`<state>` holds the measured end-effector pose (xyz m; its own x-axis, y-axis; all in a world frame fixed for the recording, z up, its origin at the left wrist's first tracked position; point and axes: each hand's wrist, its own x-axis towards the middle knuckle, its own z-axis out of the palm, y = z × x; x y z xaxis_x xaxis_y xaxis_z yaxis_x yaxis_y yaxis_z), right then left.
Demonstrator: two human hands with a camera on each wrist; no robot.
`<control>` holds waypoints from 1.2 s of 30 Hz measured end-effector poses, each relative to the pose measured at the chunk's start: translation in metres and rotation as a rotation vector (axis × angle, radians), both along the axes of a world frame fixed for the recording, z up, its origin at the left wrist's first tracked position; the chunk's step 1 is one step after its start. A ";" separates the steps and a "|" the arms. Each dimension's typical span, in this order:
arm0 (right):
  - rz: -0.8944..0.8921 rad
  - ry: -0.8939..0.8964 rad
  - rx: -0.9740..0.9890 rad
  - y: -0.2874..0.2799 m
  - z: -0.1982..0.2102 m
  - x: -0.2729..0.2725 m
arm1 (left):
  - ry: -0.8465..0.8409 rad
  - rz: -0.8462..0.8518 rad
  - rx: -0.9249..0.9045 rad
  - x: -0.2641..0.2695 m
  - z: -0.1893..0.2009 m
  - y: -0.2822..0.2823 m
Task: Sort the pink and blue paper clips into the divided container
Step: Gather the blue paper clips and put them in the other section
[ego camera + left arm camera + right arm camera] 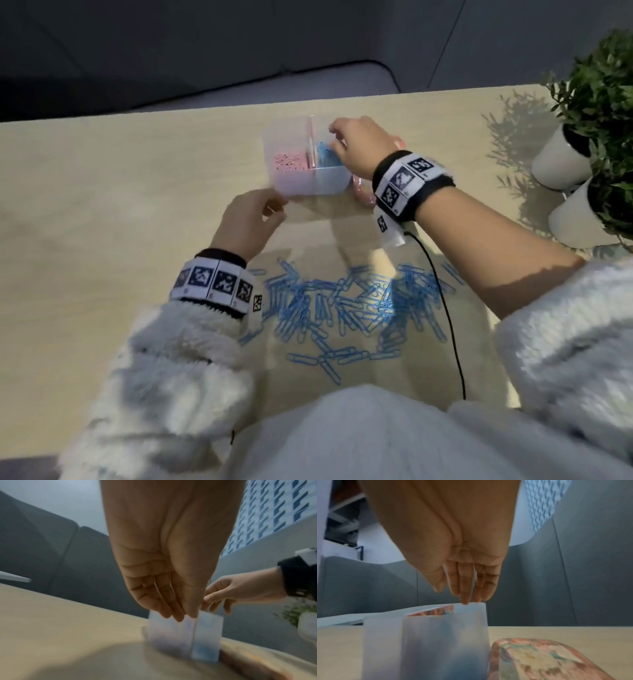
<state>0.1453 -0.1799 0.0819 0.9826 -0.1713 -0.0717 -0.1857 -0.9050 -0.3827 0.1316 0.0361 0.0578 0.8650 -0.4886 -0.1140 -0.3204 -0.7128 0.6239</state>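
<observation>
A translucent divided container [308,186] stands mid-table. Pink clips [289,161] fill its left compartment and blue clips [327,156] lie in its right one. My right hand [337,138] hovers over the blue compartment; in the right wrist view its fingers [466,588] point straight down at the container's rim [471,603] and hold nothing I can see. My left hand [279,205] reaches the container's near left corner, and its straight fingertips [178,615] touch the top edge of the container [205,635]. A loose pile of blue clips [342,308] is spread on the table close to me.
A pink patterned object [539,660] lies just right of the container, under my right wrist. Two white pots with green plants [565,161] stand at the table's right edge. A black cable [452,325] runs from my right wrist across the clip pile.
</observation>
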 end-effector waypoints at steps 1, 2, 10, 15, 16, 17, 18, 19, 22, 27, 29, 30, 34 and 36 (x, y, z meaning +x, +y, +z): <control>0.018 -0.030 -0.036 0.005 0.000 -0.001 | 0.025 0.015 0.031 -0.010 -0.006 0.019; 0.040 -0.094 -0.041 0.012 -0.001 -0.005 | 0.053 0.029 0.066 -0.020 -0.012 0.037; 0.267 0.249 0.086 0.098 -0.059 -0.072 | 0.281 0.139 0.156 -0.085 -0.051 0.115; 0.359 0.272 0.003 0.122 -0.074 -0.084 | 0.258 0.179 0.114 -0.099 -0.058 0.107; 0.403 0.269 0.005 0.124 -0.074 -0.087 | 0.245 0.184 0.123 -0.100 -0.058 0.102; 0.455 0.270 0.009 0.126 -0.074 -0.090 | 0.230 0.187 0.134 -0.101 -0.057 0.097; 0.504 0.279 0.010 0.127 -0.074 -0.094 | 0.215 0.187 0.138 -0.102 -0.057 0.092; 0.544 0.288 -0.001 0.128 -0.075 -0.098 | 0.202 0.182 0.137 -0.102 -0.056 0.088; 0.618 0.261 -0.066 0.128 -0.078 -0.109 | 0.177 0.131 0.135 -0.103 -0.055 0.076; 0.614 0.174 -0.083 0.122 -0.077 -0.120 | 0.128 0.044 0.173 -0.100 -0.056 0.063; 0.602 0.183 -0.090 0.119 -0.078 -0.121 | 0.095 0.002 0.189 -0.099 -0.057 0.060; 0.584 0.193 -0.086 0.116 -0.078 -0.121 | 0.077 -0.017 0.194 -0.099 -0.058 0.058; 0.447 0.253 0.030 0.105 -0.078 -0.124 | 0.037 -0.028 0.168 -0.096 -0.059 0.056; 0.415 0.277 0.052 0.099 -0.079 -0.127 | 0.038 -0.024 0.185 -0.094 -0.058 0.055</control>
<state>0.0187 -0.0806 0.0030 0.9102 0.2403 -0.3374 0.0848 -0.9053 -0.4162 0.0377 0.0908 -0.0004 0.8466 -0.4769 -0.2363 -0.3174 -0.8087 0.4953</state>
